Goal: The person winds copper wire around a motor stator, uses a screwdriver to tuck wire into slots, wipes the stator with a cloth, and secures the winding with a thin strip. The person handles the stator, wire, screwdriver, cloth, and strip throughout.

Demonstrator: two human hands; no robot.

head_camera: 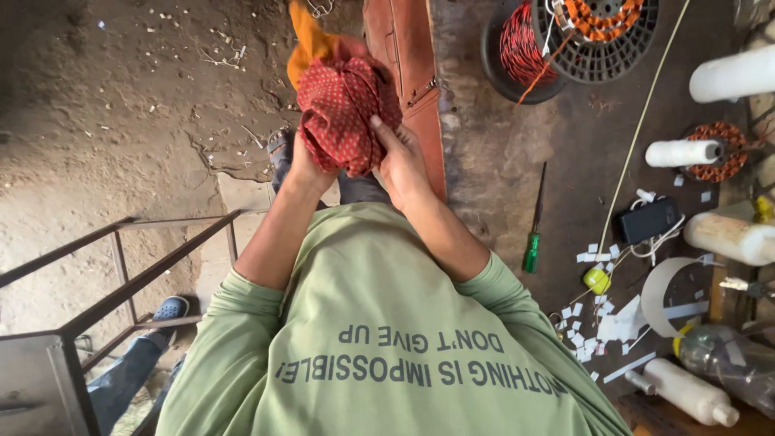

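Both my hands hold a bunched red cloth with small white dots (343, 113) in front of my chest. My left hand (300, 165) grips its lower left side, mostly hidden behind the cloth. My right hand (400, 157) presses on its right side, thumb up against the fabric. An orange piece of cloth (307, 40) sticks out above the red bundle. My green long-sleeved shirt (379, 323) fills the bottom of the view.
A brown leather strap (408, 56) lies beyond the cloth. To the right lie a green-handled screwdriver (533, 234), a black phone (650, 220), copper wire spools (525, 44), white rolls (682, 152) and paper scraps (601, 319). A metal frame (121, 274) and another person's blue shoe (171, 308) are at left.
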